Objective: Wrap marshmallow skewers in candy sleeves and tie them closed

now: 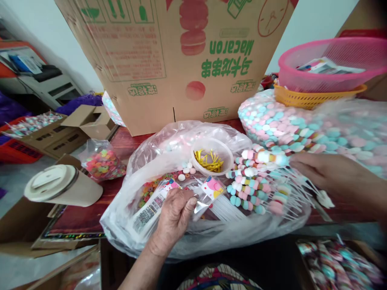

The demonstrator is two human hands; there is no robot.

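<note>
My left hand (173, 211) is closed, pinching a small clear plastic bag (213, 188) with a colourful dotted print at its end. Beneath that hand lies a stack of printed clear bags (148, 213). On the right, my right hand (313, 171), a little blurred, has its fingers together at the end of a candy skewer (264, 156) with pastel discs. A pile of similar candy skewers (249, 189) lies just below, white sticks pointing right. Bare white sticks (226, 208) rest between the hands. A white bowl (196, 166) behind them holds gold twist ties (211, 161).
A large carton (184, 96) stands at the back. Bulging bags of pastel candies (269, 117) and a pink basket (290, 74) occupy the right. Left are a lidded cup (87, 191) and a bag of ring candies (104, 163). Clear plastic sheeting (121, 213) covers the table's middle.
</note>
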